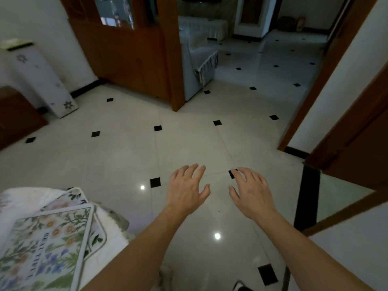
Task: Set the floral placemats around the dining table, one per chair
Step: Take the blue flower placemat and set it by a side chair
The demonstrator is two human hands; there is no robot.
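Observation:
A stack of floral placemats [46, 246] lies at the lower left on a white-covered surface [25, 198]; the top mat shows flowers, green leaves and printed lettering, and another mat's corner pokes out beneath it. My left hand [188, 190] hovers over the tiled floor, palm down, fingers spread, holding nothing. My right hand [251, 192] is beside it, also palm down with fingers apart and empty. Both hands are to the right of the mats and apart from them. No dining table or chairs can be made out.
Glossy pale floor tiles [189, 139] with small black diamonds fill the middle. A wooden partition [130, 49] and doorway lead to a room with a covered sofa [197, 59]. A white cabinet [42, 80] stands left, a wooden door frame [327, 80] and glass edge [306, 196] right.

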